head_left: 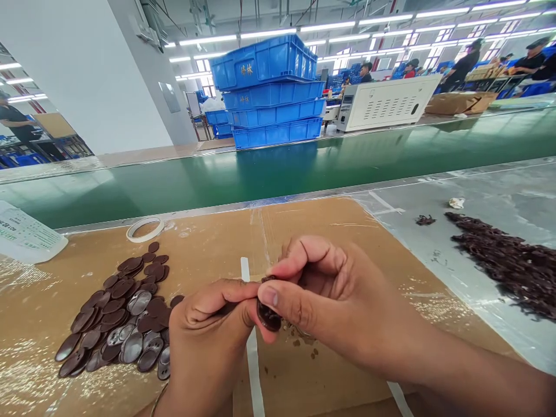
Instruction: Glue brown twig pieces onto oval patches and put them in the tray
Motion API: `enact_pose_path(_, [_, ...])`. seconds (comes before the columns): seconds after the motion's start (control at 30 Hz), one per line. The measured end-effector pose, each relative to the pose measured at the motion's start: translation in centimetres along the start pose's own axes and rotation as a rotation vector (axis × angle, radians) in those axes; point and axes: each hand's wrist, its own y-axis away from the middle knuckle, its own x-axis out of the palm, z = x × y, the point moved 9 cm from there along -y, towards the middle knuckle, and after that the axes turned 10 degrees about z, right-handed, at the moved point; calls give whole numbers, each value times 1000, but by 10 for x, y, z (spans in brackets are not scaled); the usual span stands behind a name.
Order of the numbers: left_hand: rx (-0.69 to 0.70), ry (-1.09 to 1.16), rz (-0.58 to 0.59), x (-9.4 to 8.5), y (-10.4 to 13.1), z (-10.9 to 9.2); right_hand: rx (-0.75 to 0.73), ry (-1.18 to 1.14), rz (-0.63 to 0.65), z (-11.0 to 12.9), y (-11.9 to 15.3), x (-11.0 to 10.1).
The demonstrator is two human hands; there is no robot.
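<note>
Between my two hands, above the brown work sheet (pixel 321 226), is a small dark brown oval disc (pixel 268 317), glossy and partly covered by my fingers. My left hand (pixel 212 330) pinches it from the left. From the right, my right hand (pixel 325 289) closes thumb and forefinger on its upper edge; whether it also grips some thin strip there is hidden. Left of my hands lies a heap of similar brown oval discs (pixel 115 307), some shiny. Small brown crumbs (pixel 313 352) are scattered on the sheet below my hands.
A pile of dark brown stringy scraps (pixel 508 260) lies at the right. A tape roll (pixel 145 230) and a translucent plastic container (pixel 28 234) are at the left. Beyond runs a green conveyor belt (pixel 195 179), with stacked blue crates (pixel 273 101) and a cream machine (pixel 388 104) behind. People work farther back.
</note>
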Motion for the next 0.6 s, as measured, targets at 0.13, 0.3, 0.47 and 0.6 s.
enact_pose_path(0.13, [-31, 8, 47, 2, -2, 3, 29, 17, -11, -1, 2, 0])
enact_pose_path(0.3, [-121, 69, 40, 8, -2, 12, 48, 91, -40, 1, 3, -9])
enact_pose_path(0.47, [-230, 131, -43, 7, 3, 23, 6, 104, -90, 10, 1, -19])
enact_pose_path(0.6, [-253, 141, -68, 7, 4, 26, 4, 143, -136, 12, 5, -24])
